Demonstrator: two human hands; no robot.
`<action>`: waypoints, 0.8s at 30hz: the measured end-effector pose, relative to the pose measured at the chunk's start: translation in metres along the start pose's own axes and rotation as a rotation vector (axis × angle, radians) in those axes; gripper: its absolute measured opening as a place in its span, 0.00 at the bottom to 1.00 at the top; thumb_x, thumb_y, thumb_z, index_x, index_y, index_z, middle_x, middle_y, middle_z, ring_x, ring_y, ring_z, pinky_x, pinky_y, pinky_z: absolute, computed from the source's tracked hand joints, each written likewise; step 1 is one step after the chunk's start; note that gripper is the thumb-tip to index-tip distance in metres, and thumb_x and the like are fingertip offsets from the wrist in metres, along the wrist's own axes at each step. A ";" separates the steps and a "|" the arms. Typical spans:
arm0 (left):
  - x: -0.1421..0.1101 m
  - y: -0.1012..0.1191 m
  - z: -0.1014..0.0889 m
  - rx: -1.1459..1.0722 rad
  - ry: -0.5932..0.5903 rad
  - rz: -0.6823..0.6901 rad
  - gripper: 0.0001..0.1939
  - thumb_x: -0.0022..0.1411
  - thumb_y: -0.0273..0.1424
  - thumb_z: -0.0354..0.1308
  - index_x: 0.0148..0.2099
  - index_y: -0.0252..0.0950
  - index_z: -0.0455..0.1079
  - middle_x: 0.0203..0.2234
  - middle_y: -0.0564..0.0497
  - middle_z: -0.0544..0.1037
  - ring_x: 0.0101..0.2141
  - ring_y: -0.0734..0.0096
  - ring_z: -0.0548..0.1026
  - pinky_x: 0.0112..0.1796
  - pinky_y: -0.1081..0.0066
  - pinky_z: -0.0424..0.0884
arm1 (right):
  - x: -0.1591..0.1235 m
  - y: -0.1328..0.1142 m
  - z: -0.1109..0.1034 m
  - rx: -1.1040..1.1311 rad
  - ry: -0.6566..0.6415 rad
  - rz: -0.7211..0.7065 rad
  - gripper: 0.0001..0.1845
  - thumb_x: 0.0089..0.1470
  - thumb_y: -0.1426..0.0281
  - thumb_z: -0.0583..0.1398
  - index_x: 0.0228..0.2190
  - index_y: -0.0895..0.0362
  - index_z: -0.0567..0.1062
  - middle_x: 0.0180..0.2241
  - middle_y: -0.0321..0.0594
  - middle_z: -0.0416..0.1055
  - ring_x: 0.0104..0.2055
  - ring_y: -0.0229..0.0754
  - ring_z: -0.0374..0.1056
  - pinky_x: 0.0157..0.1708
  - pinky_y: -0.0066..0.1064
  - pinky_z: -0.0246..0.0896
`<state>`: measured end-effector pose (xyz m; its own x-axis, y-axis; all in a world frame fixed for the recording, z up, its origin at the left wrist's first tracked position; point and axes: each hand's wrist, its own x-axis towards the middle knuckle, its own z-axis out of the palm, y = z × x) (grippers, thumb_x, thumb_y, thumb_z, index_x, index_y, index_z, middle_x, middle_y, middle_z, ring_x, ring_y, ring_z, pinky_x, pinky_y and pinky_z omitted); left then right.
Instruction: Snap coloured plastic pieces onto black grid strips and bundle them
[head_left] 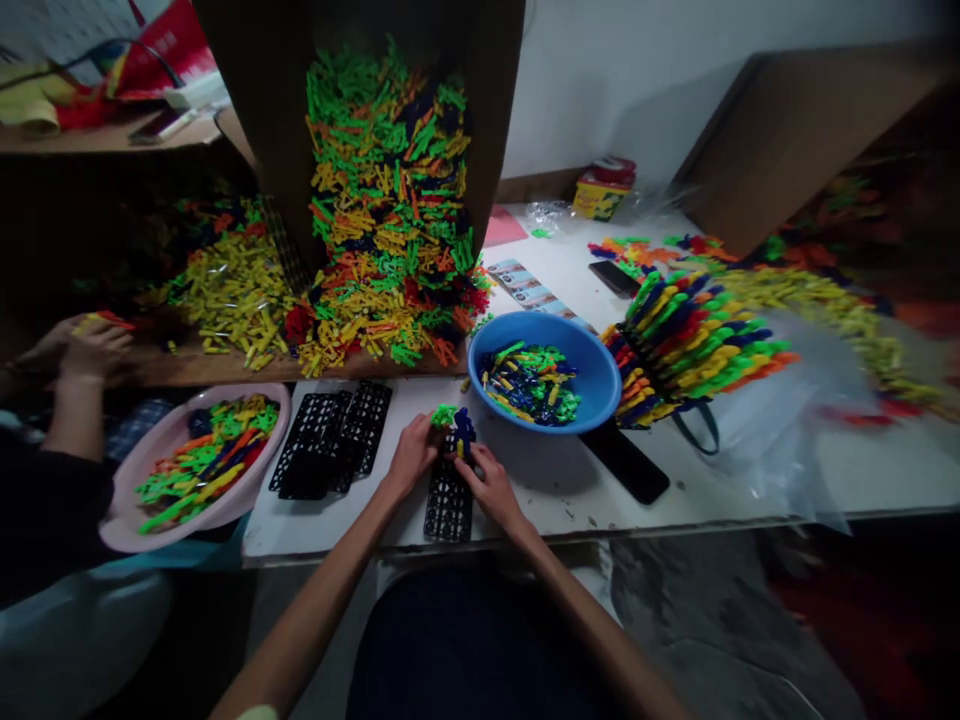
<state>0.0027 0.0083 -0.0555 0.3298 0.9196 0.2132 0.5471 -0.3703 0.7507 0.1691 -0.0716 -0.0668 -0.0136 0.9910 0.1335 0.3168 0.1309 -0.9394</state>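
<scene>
My left hand [411, 455] and my right hand [489, 482] meet over a black plastic grid rack [448, 508] lying on the white table [555, 480]. The left hand pinches green plastic clips [444, 414] at the rack's far end. The right hand pinches a dark blue clip [464, 432] beside them. Just right of the hands stands a blue bowl [600, 360] holding mixed green, yellow and blue clips.
A stack of black racks [334, 438] lies left of my hands. A pink basin [161, 440] of clips sits further left, near another person's hands [82, 345]. A big clip pile [382, 230] spills from a cardboard box. Filled clip bundles [690, 345] and a phone [626, 465] lie right.
</scene>
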 end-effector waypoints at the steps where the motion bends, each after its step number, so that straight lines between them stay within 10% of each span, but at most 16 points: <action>1: -0.001 -0.002 -0.004 -0.010 -0.011 -0.005 0.07 0.61 0.28 0.57 0.42 0.38 0.74 0.34 0.49 0.78 0.35 0.66 0.75 0.40 0.69 0.70 | -0.001 0.000 -0.002 0.024 0.002 0.008 0.16 0.62 0.59 0.55 0.42 0.54 0.78 0.44 0.44 0.75 0.49 0.47 0.71 0.54 0.37 0.62; 5: -0.017 -0.003 -0.027 -0.024 0.056 -0.162 0.10 0.59 0.36 0.62 0.43 0.39 0.73 0.34 0.51 0.79 0.35 0.65 0.77 0.39 0.68 0.70 | -0.008 -0.004 -0.009 0.115 0.007 0.044 0.18 0.65 0.58 0.52 0.38 0.53 0.78 0.42 0.41 0.77 0.47 0.46 0.71 0.53 0.37 0.60; 10: -0.060 0.040 -0.032 0.082 0.518 -0.274 0.17 0.59 0.40 0.62 0.48 0.37 0.70 0.44 0.44 0.75 0.43 0.61 0.73 0.38 0.67 0.71 | -0.016 -0.013 -0.002 0.097 0.019 0.021 0.19 0.66 0.60 0.49 0.36 0.55 0.75 0.37 0.41 0.76 0.42 0.45 0.71 0.49 0.35 0.62; 17: -0.078 0.076 0.000 -0.123 0.473 -0.352 0.30 0.56 0.42 0.66 0.57 0.38 0.64 0.47 0.44 0.72 0.40 0.65 0.71 0.33 0.70 0.71 | -0.013 -0.011 0.019 -0.142 -0.098 -0.306 0.16 0.67 0.66 0.47 0.37 0.56 0.73 0.37 0.46 0.74 0.41 0.46 0.68 0.45 0.38 0.66; 24: -0.095 0.065 0.000 -0.238 0.481 -0.313 0.13 0.59 0.39 0.63 0.43 0.38 0.72 0.42 0.48 0.71 0.38 0.70 0.72 0.30 0.75 0.70 | -0.019 -0.018 0.020 -0.238 -0.170 -0.409 0.16 0.67 0.69 0.47 0.38 0.55 0.74 0.35 0.45 0.74 0.40 0.46 0.68 0.44 0.40 0.67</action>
<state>0.0073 -0.1037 -0.0271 -0.2326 0.9563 0.1770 0.3566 -0.0854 0.9303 0.1450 -0.0918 -0.0586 -0.3299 0.8534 0.4037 0.4602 0.5187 -0.7205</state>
